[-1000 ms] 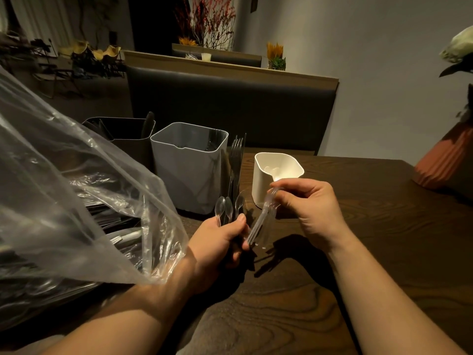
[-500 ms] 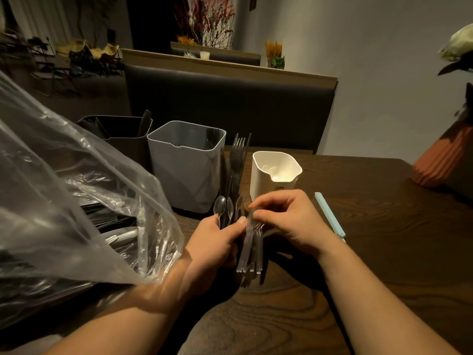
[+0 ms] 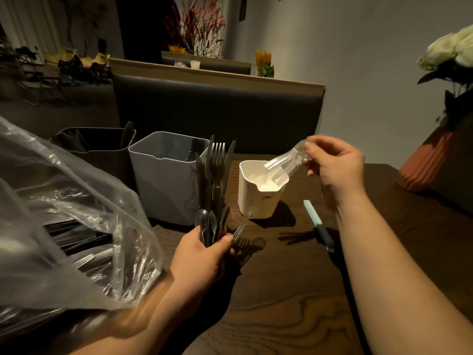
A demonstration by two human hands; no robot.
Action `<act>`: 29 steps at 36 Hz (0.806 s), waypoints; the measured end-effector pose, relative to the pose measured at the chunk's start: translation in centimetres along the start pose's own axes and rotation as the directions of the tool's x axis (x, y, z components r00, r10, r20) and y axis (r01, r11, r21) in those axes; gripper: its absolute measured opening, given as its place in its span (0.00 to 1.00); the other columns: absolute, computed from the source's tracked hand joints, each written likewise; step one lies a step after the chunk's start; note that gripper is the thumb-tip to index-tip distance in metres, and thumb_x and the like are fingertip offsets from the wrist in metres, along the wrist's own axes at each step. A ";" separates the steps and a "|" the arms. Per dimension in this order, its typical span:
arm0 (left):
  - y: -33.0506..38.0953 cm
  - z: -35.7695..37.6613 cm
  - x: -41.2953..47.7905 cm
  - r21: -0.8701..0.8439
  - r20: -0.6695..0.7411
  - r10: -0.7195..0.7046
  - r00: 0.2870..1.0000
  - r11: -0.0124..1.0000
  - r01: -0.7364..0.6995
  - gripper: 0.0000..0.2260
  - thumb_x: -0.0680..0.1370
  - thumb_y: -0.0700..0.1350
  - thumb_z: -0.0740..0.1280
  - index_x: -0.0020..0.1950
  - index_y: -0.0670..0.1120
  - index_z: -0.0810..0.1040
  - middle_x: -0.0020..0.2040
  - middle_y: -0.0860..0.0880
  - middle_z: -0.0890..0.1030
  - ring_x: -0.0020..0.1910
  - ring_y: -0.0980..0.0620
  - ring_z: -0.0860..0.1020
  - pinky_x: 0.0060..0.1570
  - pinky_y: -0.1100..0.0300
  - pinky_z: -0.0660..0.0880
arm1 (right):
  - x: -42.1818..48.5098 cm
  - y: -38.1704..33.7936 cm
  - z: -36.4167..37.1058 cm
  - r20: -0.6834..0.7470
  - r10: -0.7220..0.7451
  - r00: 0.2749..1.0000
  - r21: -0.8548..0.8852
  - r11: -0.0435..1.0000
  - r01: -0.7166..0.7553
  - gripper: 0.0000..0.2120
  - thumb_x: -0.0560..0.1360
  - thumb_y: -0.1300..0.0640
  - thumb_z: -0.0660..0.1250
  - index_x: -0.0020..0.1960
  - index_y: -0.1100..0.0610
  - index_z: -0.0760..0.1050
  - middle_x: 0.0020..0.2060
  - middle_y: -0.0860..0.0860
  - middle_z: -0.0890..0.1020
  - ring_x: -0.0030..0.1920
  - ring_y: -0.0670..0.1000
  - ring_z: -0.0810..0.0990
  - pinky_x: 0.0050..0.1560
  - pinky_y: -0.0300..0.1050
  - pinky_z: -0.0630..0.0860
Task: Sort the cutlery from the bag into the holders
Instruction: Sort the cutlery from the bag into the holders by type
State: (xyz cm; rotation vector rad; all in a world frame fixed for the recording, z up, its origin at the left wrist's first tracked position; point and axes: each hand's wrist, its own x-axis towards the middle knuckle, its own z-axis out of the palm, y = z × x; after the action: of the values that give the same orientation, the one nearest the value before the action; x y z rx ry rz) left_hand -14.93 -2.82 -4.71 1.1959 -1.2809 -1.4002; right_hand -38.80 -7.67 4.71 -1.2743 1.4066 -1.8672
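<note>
Head view: the right hand is pinching a bunch of clear plastic cutlery, its free ends tilting down over the mouth of the white holder on the counter. The left hand is gripping a mixed bundle of dark forks, knives and clear spoons, upright just in front of the grey holder, while the bag is lying at left with more cutlery inside.

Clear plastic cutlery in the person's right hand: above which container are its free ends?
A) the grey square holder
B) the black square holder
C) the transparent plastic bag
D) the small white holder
D: the right hand pinches the bunch of clear plastic cutlery with its free ends over the open top of the small white plastic holder; the left hand grips a mixed cutlery bundle.
</note>
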 end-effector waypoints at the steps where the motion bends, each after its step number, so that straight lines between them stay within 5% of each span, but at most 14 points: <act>1: 0.0 0.1 0.0 -0.001 -0.012 0.006 1.000 1.000 -0.006 0.04 0.79 0.42 0.69 0.51 0.42 0.79 0.34 0.50 0.82 0.27 0.59 0.78 0.27 0.65 0.72 | 0.9 0.0 0.1 -0.018 -0.031 0.999 -0.066 0.997 0.030 0.05 0.76 0.61 0.72 0.49 0.53 0.84 0.45 0.51 0.86 0.44 0.48 0.85 0.37 0.38 0.79; 6: 0.5 0.4 -0.4 0.001 -0.057 0.030 0.998 1.000 -0.030 0.02 0.79 0.39 0.68 0.50 0.41 0.79 0.30 0.51 0.83 0.24 0.58 0.79 0.24 0.67 0.71 | 4.0 0.5 1.7 0.079 -0.169 0.982 -0.389 0.902 0.187 0.05 0.76 0.58 0.72 0.51 0.52 0.84 0.45 0.45 0.84 0.50 0.44 0.82 0.47 0.37 0.81; 12: 0.9 0.5 -0.5 -0.024 -0.042 0.011 0.999 1.000 -0.012 0.03 0.79 0.39 0.68 0.51 0.41 0.78 0.30 0.52 0.83 0.24 0.58 0.79 0.23 0.68 0.71 | 4.0 2.0 2.7 0.381 -0.060 0.923 -0.614 0.730 0.301 0.06 0.76 0.55 0.73 0.53 0.51 0.84 0.45 0.43 0.83 0.48 0.42 0.80 0.52 0.42 0.79; 17: 0.8 0.4 -0.4 -0.039 -0.032 0.027 0.999 0.999 -0.028 0.03 0.80 0.39 0.68 0.52 0.39 0.78 0.29 0.51 0.82 0.24 0.58 0.79 0.23 0.68 0.71 | 3.1 3.8 3.0 0.410 0.014 0.912 -0.727 0.609 0.317 0.07 0.75 0.50 0.72 0.53 0.46 0.84 0.47 0.42 0.82 0.49 0.43 0.78 0.54 0.48 0.79; 25: 0.4 0.1 -0.3 -0.052 -0.008 0.037 0.999 0.998 -0.037 0.05 0.79 0.40 0.69 0.51 0.39 0.78 0.35 0.47 0.81 0.26 0.59 0.78 0.26 0.67 0.72 | 2.3 3.1 3.8 0.489 0.033 0.872 -0.868 0.113 0.483 0.23 0.75 0.35 0.66 0.65 0.46 0.79 0.61 0.47 0.74 0.63 0.52 0.66 0.62 0.52 0.65; 27: 0.4 0.1 -0.5 -0.084 0.018 0.044 0.999 0.996 -0.042 0.05 0.79 0.40 0.68 0.49 0.38 0.77 0.34 0.47 0.80 0.26 0.58 0.77 0.26 0.66 0.72 | 1.9 2.6 3.8 0.478 0.039 0.877 -0.872 0.139 0.469 0.25 0.77 0.35 0.63 0.69 0.46 0.76 0.65 0.48 0.72 0.66 0.53 0.63 0.65 0.53 0.62; 29: 0.4 -0.2 -0.5 -0.113 0.044 0.049 0.998 0.993 -0.044 0.06 0.80 0.41 0.67 0.47 0.38 0.76 0.31 0.48 0.79 0.25 0.56 0.74 0.26 0.64 0.70 | 0.6 2.0 3.6 0.427 -0.016 0.904 -0.862 0.293 0.413 0.23 0.79 0.39 0.63 0.71 0.46 0.74 0.66 0.48 0.71 0.68 0.53 0.63 0.67 0.53 0.61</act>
State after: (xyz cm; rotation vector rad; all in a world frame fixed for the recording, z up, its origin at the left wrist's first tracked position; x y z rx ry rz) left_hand -14.67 -2.41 -4.27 1.0569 -1.2377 -1.4539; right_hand -36.20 -10.61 3.26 -2.2957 2.3081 -0.6358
